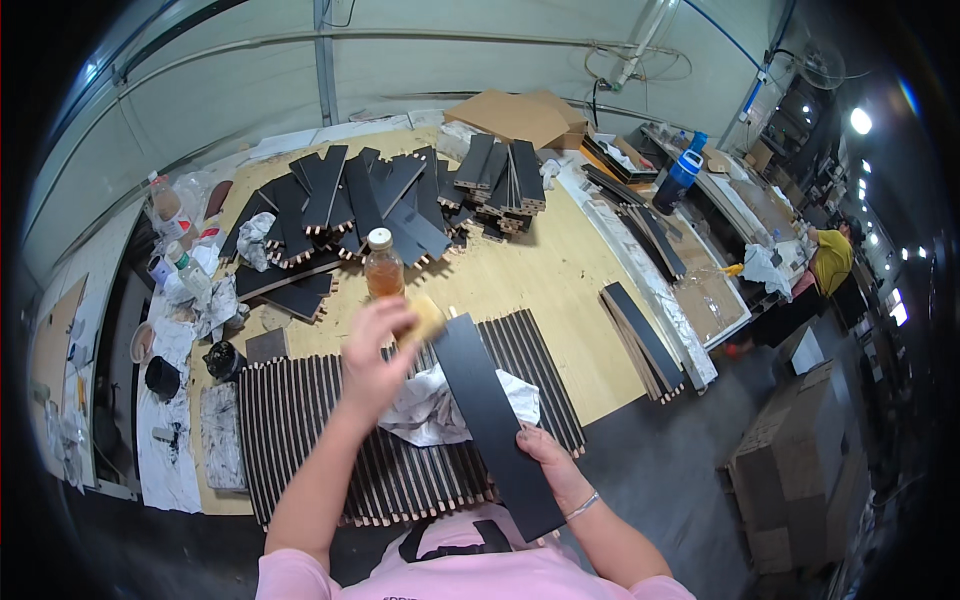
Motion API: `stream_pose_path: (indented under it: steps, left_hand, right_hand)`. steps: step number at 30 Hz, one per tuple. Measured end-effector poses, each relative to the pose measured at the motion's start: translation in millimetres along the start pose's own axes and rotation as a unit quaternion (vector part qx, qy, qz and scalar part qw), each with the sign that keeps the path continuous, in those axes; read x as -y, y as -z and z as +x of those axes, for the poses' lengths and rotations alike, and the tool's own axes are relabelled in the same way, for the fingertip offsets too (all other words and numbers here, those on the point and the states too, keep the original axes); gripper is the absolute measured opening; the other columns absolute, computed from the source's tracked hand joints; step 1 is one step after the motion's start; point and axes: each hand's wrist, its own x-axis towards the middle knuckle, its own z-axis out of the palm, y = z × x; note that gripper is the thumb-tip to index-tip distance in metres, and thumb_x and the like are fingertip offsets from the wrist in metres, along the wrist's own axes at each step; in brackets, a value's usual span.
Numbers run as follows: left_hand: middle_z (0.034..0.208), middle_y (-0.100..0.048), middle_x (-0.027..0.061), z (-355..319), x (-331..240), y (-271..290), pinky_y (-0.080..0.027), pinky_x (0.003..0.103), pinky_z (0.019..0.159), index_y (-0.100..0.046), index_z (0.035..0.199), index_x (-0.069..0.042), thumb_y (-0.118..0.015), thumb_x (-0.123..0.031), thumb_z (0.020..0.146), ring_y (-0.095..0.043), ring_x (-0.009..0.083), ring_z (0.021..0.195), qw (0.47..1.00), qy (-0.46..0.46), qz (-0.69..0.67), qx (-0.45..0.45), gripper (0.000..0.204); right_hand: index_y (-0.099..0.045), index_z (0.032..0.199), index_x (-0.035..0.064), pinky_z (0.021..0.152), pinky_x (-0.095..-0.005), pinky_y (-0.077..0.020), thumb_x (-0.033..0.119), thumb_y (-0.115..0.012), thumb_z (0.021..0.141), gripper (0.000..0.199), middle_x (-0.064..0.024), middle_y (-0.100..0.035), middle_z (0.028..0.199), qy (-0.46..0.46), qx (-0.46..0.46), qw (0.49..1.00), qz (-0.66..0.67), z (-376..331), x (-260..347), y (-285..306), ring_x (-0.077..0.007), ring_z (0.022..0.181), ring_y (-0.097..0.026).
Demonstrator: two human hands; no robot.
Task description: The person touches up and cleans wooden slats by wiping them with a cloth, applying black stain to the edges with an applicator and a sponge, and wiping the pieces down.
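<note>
My left hand (372,360) is closed around a yellowish block that looks like a sponge (428,320), close to the far end of a black board (497,420). Whether the sponge touches the board I cannot tell. My right hand (550,462) grips that board by its right edge, near the lower end, and holds it tilted over the table. Under the board lies crumpled white paper (425,408). Beneath the paper, a row of black boards standing on edge (310,430) spreads across the near table. A bottle of amber liquid with a white cap (384,265) stands just beyond my left hand.
Loose black boards (350,205) are heaped at the back of the wooden table (570,310). Dark cups (163,378), bottles (190,275) and stained paper crowd the left side. A few boards (642,340) lie at the right edge. A person in yellow (832,260) is farther right, beyond stacked cardboard (795,460).
</note>
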Motion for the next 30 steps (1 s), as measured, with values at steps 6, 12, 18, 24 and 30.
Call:
stream_pose_path:
  steps: [6,12,18,24,30]
  left_hand:
    - [0.133,-0.074,0.0176,10.2,-5.4,-4.2,-0.058,0.042,0.105,-0.077,0.12,-0.003,-0.084,0.003,0.083,-0.072,0.0314,0.119,1.0,0.018,-0.014,-0.003,0.039]
    - [0.123,-0.074,0.0177,-71.5,-73.0,-49.8,-0.059,0.046,0.09,-0.078,0.115,-0.006,-0.089,0.001,0.079,-0.073,0.0379,0.105,0.974,-0.093,-0.108,0.177,0.039]
    - [0.126,-0.077,0.0184,-123.1,-92.6,-8.9,-0.059,0.043,0.091,-0.082,0.11,-0.006,-0.092,-0.008,0.079,-0.075,0.0344,0.106,0.936,-0.038,-0.209,0.281,0.032]
    - [0.127,-0.076,0.0185,-100.8,-117.2,-15.9,-0.059,0.044,0.094,-0.082,0.113,-0.005,-0.093,-0.007,0.076,-0.074,0.0347,0.109,0.96,-0.048,-0.191,0.199,0.038]
    - [0.128,-0.075,0.0187,-67.2,-75.3,-19.2,-0.061,0.044,0.095,-0.079,0.114,-0.004,-0.087,-0.004,0.08,-0.074,0.0355,0.111,0.986,-0.038,-0.104,0.123,0.035]
  right_hand:
    - [-0.066,0.147,0.0,0.093,-0.0294,-0.0648,0.014,-0.066,0.112,0.037,-0.0061,-0.078,0.125,0.081,-0.062,0.992,-0.07,4.6,7.7,-3.2,-0.0128,0.105,-0.078]
    - [-0.066,0.143,0.0023,0.099,-0.0317,-0.0627,0.012,-0.059,0.116,0.029,-0.007,-0.077,0.125,0.176,-0.137,0.974,-0.038,38.2,29.4,20.5,-0.0147,0.113,-0.075]
    - [-0.068,0.138,0.0057,0.072,-0.0346,-0.0641,0.028,-0.058,0.117,0.031,-0.007,-0.076,0.101,0.167,-0.167,0.971,0.045,44.9,42.0,42.9,-0.0189,0.086,-0.074]
    - [-0.038,0.17,0.008,0.053,-0.0329,-0.0478,0.031,-0.048,0.117,0.059,-0.0061,-0.054,0.081,-0.028,0.054,0.977,0.204,49.4,6.5,26.1,-0.0168,0.06,-0.05]
    - [-0.041,0.166,0.003,0.054,-0.0326,-0.0523,0.035,-0.047,0.118,0.058,-0.0068,-0.057,0.087,-0.142,0.098,0.966,0.191,45.7,-58.9,27.2,-0.0169,0.062,-0.057]
